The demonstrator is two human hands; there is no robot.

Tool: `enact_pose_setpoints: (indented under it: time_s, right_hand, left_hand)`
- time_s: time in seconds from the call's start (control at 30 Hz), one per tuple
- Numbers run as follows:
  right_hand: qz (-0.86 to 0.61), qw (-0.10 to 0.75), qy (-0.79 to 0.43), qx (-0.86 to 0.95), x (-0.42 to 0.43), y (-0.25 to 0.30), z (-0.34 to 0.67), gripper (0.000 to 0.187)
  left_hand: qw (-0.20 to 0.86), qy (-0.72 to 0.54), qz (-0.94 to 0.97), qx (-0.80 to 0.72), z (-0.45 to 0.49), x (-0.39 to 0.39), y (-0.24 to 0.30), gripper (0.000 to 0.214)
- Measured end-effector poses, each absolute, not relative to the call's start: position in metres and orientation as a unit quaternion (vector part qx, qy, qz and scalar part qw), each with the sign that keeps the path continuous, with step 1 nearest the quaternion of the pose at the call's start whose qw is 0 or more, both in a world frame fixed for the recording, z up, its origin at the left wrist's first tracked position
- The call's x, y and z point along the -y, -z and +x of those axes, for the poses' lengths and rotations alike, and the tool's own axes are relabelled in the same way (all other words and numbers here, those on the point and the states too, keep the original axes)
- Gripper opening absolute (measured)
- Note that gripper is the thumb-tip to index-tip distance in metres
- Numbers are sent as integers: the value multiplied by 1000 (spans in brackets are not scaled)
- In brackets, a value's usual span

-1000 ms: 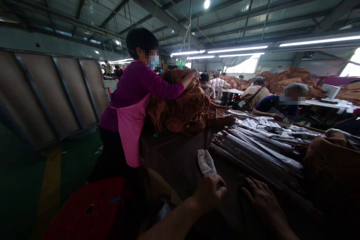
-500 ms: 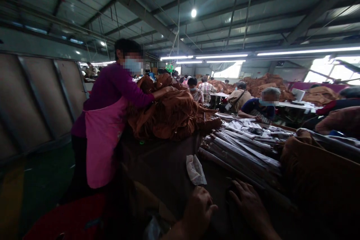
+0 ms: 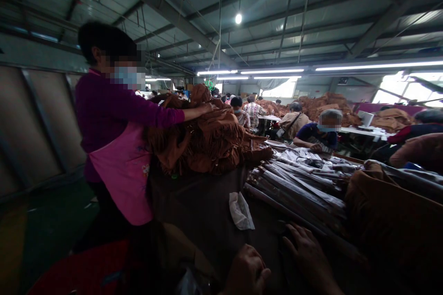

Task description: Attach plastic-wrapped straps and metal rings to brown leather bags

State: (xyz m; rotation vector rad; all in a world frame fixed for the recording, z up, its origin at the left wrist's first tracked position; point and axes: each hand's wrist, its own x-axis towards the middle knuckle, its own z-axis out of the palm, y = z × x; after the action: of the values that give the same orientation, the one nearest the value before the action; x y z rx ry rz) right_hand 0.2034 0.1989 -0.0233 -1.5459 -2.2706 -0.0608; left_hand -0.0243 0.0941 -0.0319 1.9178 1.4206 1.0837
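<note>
One left hand (image 3: 246, 269) is lying near a white scrap (image 3: 241, 212), fingers curled together; the right hand (image 3: 308, 251) is resting on the bench (image 3: 200, 200), fingers apart.

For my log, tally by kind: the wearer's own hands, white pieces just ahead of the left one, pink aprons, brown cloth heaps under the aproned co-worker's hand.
Left hand and right hand: 2
White piece: 1
Pink apron: 1
Brown cloth heap: 1
Total: 5
</note>
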Motion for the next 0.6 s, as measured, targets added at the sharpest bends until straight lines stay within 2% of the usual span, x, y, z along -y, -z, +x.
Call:
enact_pose_setpoints:
  time_s: [0.2,0.37,0.5,0.6]
  right_hand:
    - [-548,207,26,810,-203,31,206,49]
    - [-538,217,29,814,-207,37,209,51]
    - [-535,224,32,814,-210,42,211,53]
    - [-521,225,33,823,-213,47,213,51]
  left_hand:
    - [170,-443,724,-500,-13,-98,80,13]
    - [134,-447,715,-521,-16,-98,96,15]
    - [157,-392,721,-549,-22,-96,97,18]
    - [225,-330,729,-555,-31,-90,85,21]
